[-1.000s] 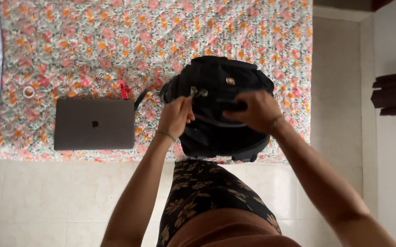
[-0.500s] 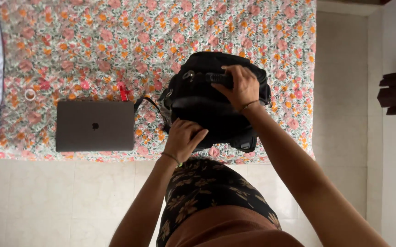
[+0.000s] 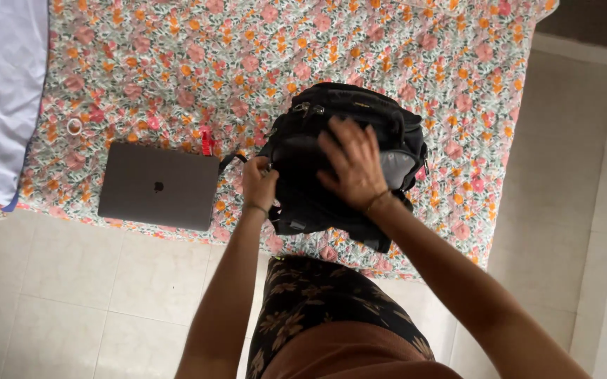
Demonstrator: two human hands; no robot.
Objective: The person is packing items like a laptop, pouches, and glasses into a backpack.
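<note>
A black backpack [image 3: 317, 123] lies on a floral bedspread [image 3: 247, 56], near the bed's front edge. Its top is partly unzipped and a grey lining shows on the right side. My left hand [image 3: 259, 181] pinches the backpack's left edge, by the zip. My right hand [image 3: 354, 163] lies flat on the front of the backpack with fingers spread, pressing the flap. A dark grey closed laptop [image 3: 157, 186] lies on the bedspread to the left of the backpack, apart from both hands.
A small red item [image 3: 207, 140] and a black strap [image 3: 232, 160] lie between laptop and backpack. A small white ring [image 3: 75, 126] sits at the far left. White cloth [image 3: 2, 84] covers the bed's left end. Pale tiled floor [image 3: 93, 281] runs along the bed's front.
My right hand left the top handle and came down flat on the backpack's front. My left hand moved up to the left edge. The backpack now shows its grey lining. The view shifted.
</note>
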